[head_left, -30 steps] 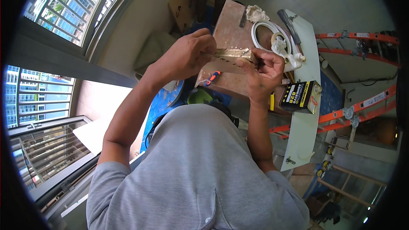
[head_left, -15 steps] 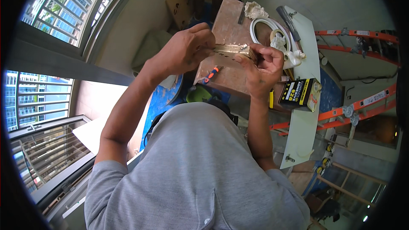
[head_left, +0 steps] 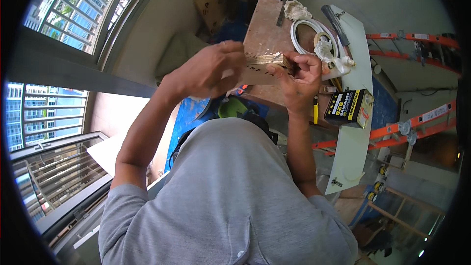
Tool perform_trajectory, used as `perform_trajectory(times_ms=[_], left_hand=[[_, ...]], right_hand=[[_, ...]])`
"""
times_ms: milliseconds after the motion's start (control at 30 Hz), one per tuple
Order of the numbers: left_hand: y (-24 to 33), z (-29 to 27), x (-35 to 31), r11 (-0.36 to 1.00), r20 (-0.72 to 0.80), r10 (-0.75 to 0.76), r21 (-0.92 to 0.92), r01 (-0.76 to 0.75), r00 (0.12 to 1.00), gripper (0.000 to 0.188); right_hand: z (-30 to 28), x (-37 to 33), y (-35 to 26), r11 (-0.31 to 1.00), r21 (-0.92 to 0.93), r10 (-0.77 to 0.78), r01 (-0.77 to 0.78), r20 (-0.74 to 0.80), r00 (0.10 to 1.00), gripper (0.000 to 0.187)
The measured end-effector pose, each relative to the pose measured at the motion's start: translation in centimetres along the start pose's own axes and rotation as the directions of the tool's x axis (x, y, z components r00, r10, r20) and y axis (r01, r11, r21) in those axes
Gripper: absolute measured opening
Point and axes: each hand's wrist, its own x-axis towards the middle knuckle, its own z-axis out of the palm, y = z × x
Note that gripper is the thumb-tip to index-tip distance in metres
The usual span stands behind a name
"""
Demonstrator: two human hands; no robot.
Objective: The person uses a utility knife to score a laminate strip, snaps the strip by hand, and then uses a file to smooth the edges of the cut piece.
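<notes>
In front of my chest is a small plywood piece (head_left: 262, 68) with a rough layered upper edge and dark printing on its near face. My right hand (head_left: 300, 76) grips its right end, thumb on the near face and fingers curled behind. At the left end, my left hand (head_left: 211, 71) is closed, knuckles up. Its fingers are slightly blurred and whatever they pinch is hidden. Below the plywood, a tool with an orange and blue handle (head_left: 242, 89) shows only partly past my left hand.
A brown work board (head_left: 265, 19) carries a white coiled strip (head_left: 296, 39), crumpled white material (head_left: 296, 10) and a white bottle (head_left: 338, 67). To the right are a black and yellow adhesive can (head_left: 346, 108), a pale green panel (head_left: 346, 162) and orange ladders (head_left: 422, 118). Barred windows (head_left: 46, 113) line the left.
My left hand has shifted slightly down and left along the plywood, covering more of the orange and blue tool. My right hand keeps its grip on the plywood's right end.
</notes>
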Motion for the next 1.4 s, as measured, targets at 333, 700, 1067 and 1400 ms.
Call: perform_trajectory(times_ms=[333,700,1067,1400], left_hand=[[2.2,0.9,-3.1,0.890,-0.024,-0.353,-0.315,0.328,0.935,0.013],[1.2,0.3,0.3,0.984,-0.267,-0.139,0.067,0.162,0.954,0.028],[0.8,0.6,1.5,0.850,-0.148,-0.401,-0.427,0.307,0.904,0.011],[0.4,0.3,2.4,0.895,-0.218,-0.410,-0.282,0.345,0.886,0.016]], right_hand=[[-0.7,0.0,0.9,0.990,0.129,0.065,-0.050,-0.112,0.992,0.057],[-0.4,0.2,0.6,0.991,0.127,-0.024,0.031,-0.053,0.998,0.058],[-0.1,-0.2,0.2,0.982,0.178,-0.069,0.056,0.064,0.996,0.061],[-0.1,-0.2,0.3,0.994,0.105,0.010,-0.013,0.025,1.000,0.060]])
